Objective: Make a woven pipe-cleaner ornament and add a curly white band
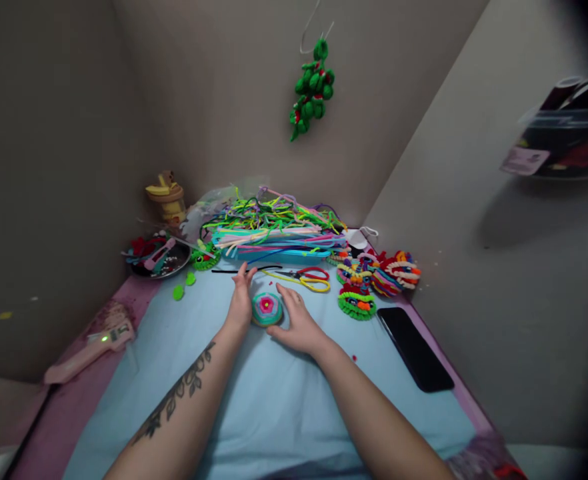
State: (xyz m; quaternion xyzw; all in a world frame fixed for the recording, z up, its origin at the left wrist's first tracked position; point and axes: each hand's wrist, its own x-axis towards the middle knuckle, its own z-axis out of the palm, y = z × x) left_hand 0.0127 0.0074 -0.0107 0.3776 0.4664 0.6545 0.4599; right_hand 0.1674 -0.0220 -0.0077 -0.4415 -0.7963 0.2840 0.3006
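A round disc (pixel 267 308) lies on the light blue cloth. Its rings run from a pink centre with a yellow dot out to teal, wound in what looks like fuzzy chenille stem. At the disc's left edge is my left hand (pixel 243 303), fingers raised and apart. My right hand (pixel 299 321) curves loosely around the right side, its thumb by the lower rim and its forefinger above, spread wide. Whether either hand presses on the disc cannot be told. Just beyond them lie scissors (pixel 315 281) with red and yellow handles, beside a black stem (pixel 231 271).
Behind is a blue tray (pixel 279 256) heaped with colourful chenille stems. A pink glue gun (pixel 91 353) with a green light and a dark pan (pixel 174 260) of bits are left. Right are finished fuzzy faces (pixel 357 303) and a black phone (pixel 417 350). Walls enclose the table.
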